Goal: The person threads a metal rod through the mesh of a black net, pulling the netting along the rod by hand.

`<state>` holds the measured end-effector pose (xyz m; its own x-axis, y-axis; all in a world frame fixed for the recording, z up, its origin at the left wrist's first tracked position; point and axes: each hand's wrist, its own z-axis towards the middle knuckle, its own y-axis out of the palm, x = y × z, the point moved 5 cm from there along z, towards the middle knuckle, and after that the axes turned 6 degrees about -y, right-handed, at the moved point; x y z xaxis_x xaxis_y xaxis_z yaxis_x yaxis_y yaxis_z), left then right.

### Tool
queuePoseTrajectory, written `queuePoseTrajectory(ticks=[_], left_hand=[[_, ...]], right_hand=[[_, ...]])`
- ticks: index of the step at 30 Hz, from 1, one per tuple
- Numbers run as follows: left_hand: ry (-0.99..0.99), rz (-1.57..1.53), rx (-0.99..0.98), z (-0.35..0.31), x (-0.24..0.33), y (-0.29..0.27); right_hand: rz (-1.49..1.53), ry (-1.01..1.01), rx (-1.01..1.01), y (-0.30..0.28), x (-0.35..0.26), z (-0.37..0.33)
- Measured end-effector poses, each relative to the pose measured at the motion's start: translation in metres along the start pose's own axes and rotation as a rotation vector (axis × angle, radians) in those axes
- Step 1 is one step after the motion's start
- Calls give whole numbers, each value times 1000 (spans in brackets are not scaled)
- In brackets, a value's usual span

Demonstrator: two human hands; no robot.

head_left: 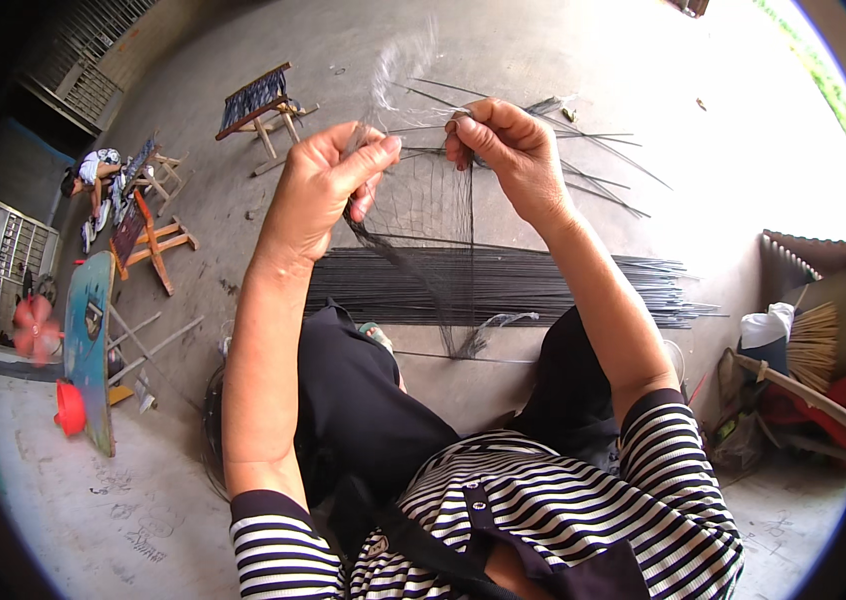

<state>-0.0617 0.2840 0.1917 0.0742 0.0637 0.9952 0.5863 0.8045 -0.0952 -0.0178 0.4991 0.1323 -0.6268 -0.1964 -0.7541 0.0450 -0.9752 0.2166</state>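
Head view. Item: dark fine netting point(375, 242) with a pale wispy top, held aloft between your hands and hanging over the floor point(333, 45) toward the gap between your knees. Left hand point(341, 168): grip pinched on gathered netting. Right hand point(503, 145): grip pinched on its thin strands, apart from the left. Step, as judged: spreading and sorting the mesh; the next move seems to call for easing strands apart without losing either pinch.

Surroundings: bundle of dark rods point(523, 285) across the floor before your knees, below the netting, where mesh could snag; loose rods point(598, 182) beyond; folding stool point(255, 103) toward the floor's far left edge; teal board point(93, 335) at left; straw broom point(813, 345) near the right edge.
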Motion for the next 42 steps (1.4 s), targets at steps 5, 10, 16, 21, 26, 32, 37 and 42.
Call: queuePoseTrajectory(ticks=[5,10,16,21,26,32,37,42], left_hand=[[92,-95,-9,-13,-18,-30],[-11,-249,179,-31,-41,-98],[100,169,213,-45,-30,-131],[100,239,378,-54,11,-103],[224,122,201,-54,33,-32],[282,-296,50,-42,-38,36],[-41,-123,-254,-48,-148,85],[-469,-465,-289,-75,-202,70]], right_hand=[[55,-28,344,-42,3,1],[391,250,-35,-81,1,-11],[360,203,-96,-100,-7,-15],[-253,112,-128,-51,-26,-10],[-688,-193,-399,54,-35,-3],[-131,225,-559,77,-50,-6],[-177,438,-153,37,-3,-11],[-204,649,121,-22,88,-38]])
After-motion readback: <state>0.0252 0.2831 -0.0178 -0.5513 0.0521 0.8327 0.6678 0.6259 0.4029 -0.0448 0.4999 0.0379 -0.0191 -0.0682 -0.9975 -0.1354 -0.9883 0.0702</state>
